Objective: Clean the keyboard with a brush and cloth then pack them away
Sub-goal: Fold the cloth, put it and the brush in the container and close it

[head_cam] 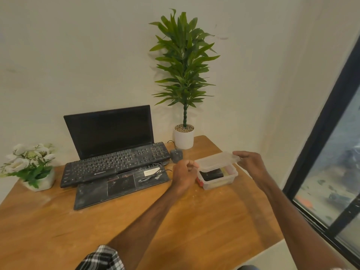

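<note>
Both hands hold a translucent lid (217, 160) tilted just above a clear plastic box (220, 185) at the right of the bench (136, 221). The left hand (184, 173) has its grip curled on the lid's left corner, and the right hand (251, 164) grips its right end. The dusty black keyboard (115, 162), lettered ZEBRONICS on its front edge, lies across a laptop (109, 131) left of the box, whose dark and yellow contents are unclear.

Box (220, 183) contents part-hidden under lid (216, 160); outside thru window (331, 172) blurred.
</note>
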Demonstrator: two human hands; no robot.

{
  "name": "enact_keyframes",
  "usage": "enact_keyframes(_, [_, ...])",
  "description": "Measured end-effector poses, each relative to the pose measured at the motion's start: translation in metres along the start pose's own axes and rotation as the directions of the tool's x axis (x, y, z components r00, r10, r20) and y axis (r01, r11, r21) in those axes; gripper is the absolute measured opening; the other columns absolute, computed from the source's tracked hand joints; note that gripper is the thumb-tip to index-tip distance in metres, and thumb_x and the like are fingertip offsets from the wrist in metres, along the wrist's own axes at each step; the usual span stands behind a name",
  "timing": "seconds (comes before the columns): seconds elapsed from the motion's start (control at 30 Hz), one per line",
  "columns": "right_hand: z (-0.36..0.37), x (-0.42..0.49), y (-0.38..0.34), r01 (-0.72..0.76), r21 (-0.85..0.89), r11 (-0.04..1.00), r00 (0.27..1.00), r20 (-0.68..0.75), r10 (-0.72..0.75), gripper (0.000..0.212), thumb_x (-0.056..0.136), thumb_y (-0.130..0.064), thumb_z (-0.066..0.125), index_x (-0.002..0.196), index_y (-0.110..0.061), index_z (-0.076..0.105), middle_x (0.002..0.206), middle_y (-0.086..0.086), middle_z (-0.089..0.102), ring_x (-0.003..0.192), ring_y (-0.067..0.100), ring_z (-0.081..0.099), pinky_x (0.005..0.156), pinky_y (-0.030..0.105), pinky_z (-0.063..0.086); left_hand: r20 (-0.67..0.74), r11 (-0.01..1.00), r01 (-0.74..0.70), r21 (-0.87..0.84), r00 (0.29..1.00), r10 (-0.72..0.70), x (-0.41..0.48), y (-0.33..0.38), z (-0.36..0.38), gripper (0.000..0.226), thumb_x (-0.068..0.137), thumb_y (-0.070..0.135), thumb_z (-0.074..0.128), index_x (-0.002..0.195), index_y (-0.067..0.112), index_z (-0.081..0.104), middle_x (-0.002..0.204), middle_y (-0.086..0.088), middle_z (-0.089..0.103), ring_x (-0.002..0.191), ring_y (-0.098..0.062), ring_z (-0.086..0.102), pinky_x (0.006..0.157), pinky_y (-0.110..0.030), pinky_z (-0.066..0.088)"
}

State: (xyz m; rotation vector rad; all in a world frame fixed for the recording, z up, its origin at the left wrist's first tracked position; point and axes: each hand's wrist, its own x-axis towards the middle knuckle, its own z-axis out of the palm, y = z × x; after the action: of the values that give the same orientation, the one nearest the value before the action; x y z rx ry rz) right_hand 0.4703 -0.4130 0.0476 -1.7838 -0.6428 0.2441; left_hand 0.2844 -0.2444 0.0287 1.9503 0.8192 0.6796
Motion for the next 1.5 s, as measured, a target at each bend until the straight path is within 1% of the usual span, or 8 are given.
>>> enact_keyframes(0.2, [0.013,0.004,0.034,0.031,-0.239,0.97,0.999,0.049,-0.019,0.023,0.103,-0.019,0.056,0.115,-0.009,0.073,0.122,0.01,0.071,0.114,0.029,0.064,0.096,0.037,0.048,0.079,0.999,-0.002,0.038,0.997,-0.001,-0.002,0.0,0.012,0.011,0.09,0.008,0.069,0.1,0.011,0.073,0.086,0.017,0.062,0.065,0.008,0.064,0.054,-0.003,0.043])
enact_keyframes(0.43, [0.023,-0.024,0.035,-0.003,-0.437,0.899,0.999,-0.033,-0.013,0.03,0.095,-0.024,0.07,0.121,-0.01,0.073,0.12,0.007,0.073,0.102,0.021,0.07,0.096,0.036,0.051,0.039,0.999,0.01,0.053,0.999,-0.012,-0.011,-0.017,0.011,0.014,0.085,0.019,0.08,0.098,0.019,0.075,0.097,0.016,0.063,0.095,-0.009,0.065,0.075,-0.023,0.053])
enact_keyframes(0.6, [0.018,-0.063,0.027,-0.153,-0.305,0.94,0.988,-0.042,0.147,0.02,0.081,-0.022,0.085,0.097,-0.016,0.076,0.096,0.004,0.077,0.08,0.015,0.073,0.079,0.04,0.063,0.061,0.975,0.187,-0.12,0.982,-0.181,-0.029,-0.041,-0.015,0.029,0.077,0.015,0.087,0.103,0.02,0.074,0.102,0.012,0.069,0.097,-0.01,0.069,0.083,-0.034,0.062])
enact_keyframes(0.8, [0.021,-0.093,0.028,-0.204,-0.22,0.954,0.973,0.066,0.223,0.025,0.08,-0.025,0.086,0.099,-0.012,0.076,0.094,0.004,0.076,0.073,0.017,0.076,0.068,0.034,0.065,0.226,0.819,0.39,-0.421,0.919,-0.321,-0.067,-0.051,-0.044,0.038,0.082,-0.004,0.084,0.114,0.008,0.07,0.108,-0.009,0.077,0.096,-0.021,0.077,0.08,-0.033,0.065])
enact_keyframes(1.0, [0.024,-0.1,0.029,-0.274,-0.15,0.95,0.948,0.123,0.293,0.024,0.086,-0.021,0.081,0.106,-0.011,0.073,0.1,0.01,0.075,0.081,0.025,0.076,0.071,0.044,0.065,0.194,0.864,0.367,-0.345,0.928,-0.317,-0.078,-0.045,-0.044,0.043,0.079,-0.006,0.081,0.116,0.014,0.068,0.108,-0.003,0.075,0.095,-0.018,0.075,0.079,-0.033,0.065])
enact_keyframes(1.17, [0.029,-0.11,0.027,-0.36,-0.018,0.933,0.925,0.122,0.359,0.025,0.09,-0.021,0.077,0.112,-0.014,0.068,0.108,0.01,0.073,0.094,0.027,0.074,0.076,0.043,0.065,0.223,0.865,0.443,-0.236,0.891,-0.396,-0.08,-0.053,-0.047,0.035,0.085,0.019,0.086,0.114,0.019,0.066,0.11,-0.002,0.073,0.099,-0.017,0.074,0.084,-0.036,0.065])
enact_keyframes(1.37, [0.035,-0.118,0.03,-0.428,0.004,0.904,0.9,0.101,0.425,0.036,0.093,-0.03,0.073,0.119,-0.007,0.065,0.108,0.012,0.073,0.086,0.027,0.076,0.073,0.046,0.065,0.353,0.807,0.545,-0.228,0.819,-0.453,-0.087,-0.056,-0.049,0.04,0.093,0.035,0.079,0.117,0.005,0.07,0.099,-0.012,0.078,0.073,-0.015,0.076,0.075,-0.031,0.065])
enact_keyframes(1.5, [0.032,-0.124,0.026,-0.48,0.094,0.872,0.871,0.172,0.461,0.036,0.093,-0.03,0.074,0.113,-0.001,0.065,0.105,0.013,0.075,0.085,0.027,0.077,0.077,0.046,0.064,0.149,0.889,0.416,-0.192,0.908,-0.392,-0.095,-0.051,-0.05,0.017,0.087,0.03,0.085,0.091,0.019,0.072,0.082,-0.001,0.075,0.054,-0.009,0.061,0.058,-0.025,0.057])
